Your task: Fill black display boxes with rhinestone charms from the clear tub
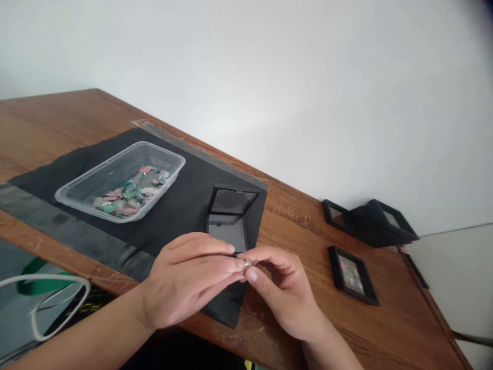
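My left hand (192, 277) and my right hand (279, 288) meet near the front edge of the table. Between their fingertips is a small shiny piece (247, 263), pinched from both sides; its shape is mostly hidden. Just behind the hands, a small black box (228, 234) stands with its clear-windowed lid raised, showing a grey inside. To the left, a clear plastic tub (82, 191) holds several pink, green and whitish stone-like pieces (125, 198). Box and tub both rest on a black mat (185, 205).
On the wooden table (292, 216) at the right lie a black framed box (352, 275) with colourful contents and several stacked black boxes (379, 223) by the wall. A white cable (42, 280) loops at the lower left, below the table edge.
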